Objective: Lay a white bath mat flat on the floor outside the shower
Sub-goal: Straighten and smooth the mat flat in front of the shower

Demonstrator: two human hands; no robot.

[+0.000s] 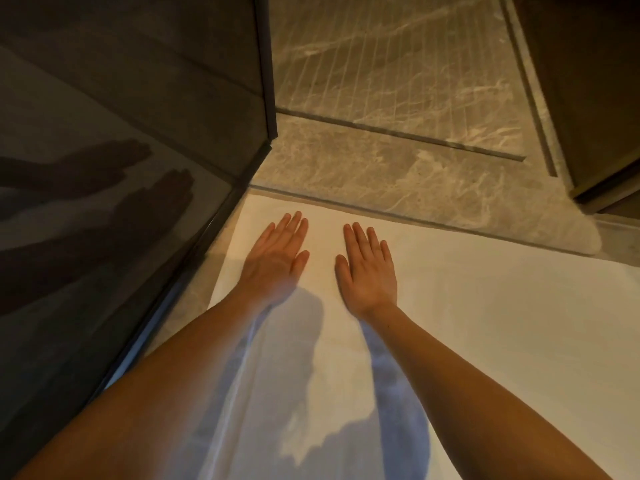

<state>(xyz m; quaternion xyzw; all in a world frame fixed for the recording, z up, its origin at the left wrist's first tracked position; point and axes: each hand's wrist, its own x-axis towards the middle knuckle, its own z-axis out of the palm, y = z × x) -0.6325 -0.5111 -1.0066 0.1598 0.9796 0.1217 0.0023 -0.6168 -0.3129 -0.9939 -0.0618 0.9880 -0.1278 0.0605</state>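
White flat rectangular fabric bath mat (485, 323): one, spread on floor, directly beneath hands, far edge along grey threshold strip (433, 224), left edge near dark glass panel (104, 188). Long axis seems to run along threshold toward right; right end out of frame.

Hands: two, side by side near mat's far-left corner. Left hand (277, 258) nearer left edge; right hand (369, 271) faces most of mat. Both palm-down, fingers straight, resting on mat, gripping nothing.

Veined beige marble shower floor (398, 168) lies beyond threshold. No fold visible.
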